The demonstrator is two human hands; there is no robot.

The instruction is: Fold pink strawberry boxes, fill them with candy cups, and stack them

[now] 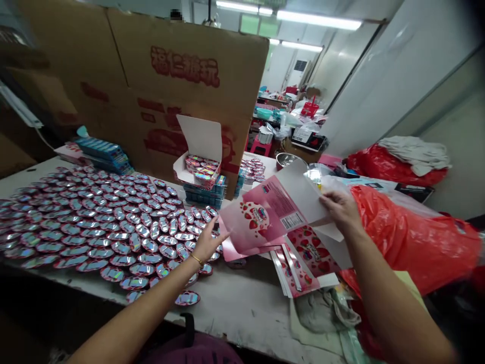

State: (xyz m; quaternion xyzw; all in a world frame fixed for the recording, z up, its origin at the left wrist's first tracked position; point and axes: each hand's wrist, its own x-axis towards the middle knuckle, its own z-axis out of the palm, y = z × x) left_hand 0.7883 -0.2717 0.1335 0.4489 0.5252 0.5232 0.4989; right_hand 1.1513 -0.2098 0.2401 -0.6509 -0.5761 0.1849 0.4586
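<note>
Pink carton is showing remotely: I'm pinching its printed edge with the left hand, its white flap with the right hand, both nearly closed.

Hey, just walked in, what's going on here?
A person's right hand pinches a pink strawberry-print carton by one edge, with the left hand at its opposite edge. More printed cartons lie beneath it. Shiny oval packs spread across the left of the table; an open box behind them holds similar ones.

pink strawberry-printed carton, tilted, white surface partly showing
</note>
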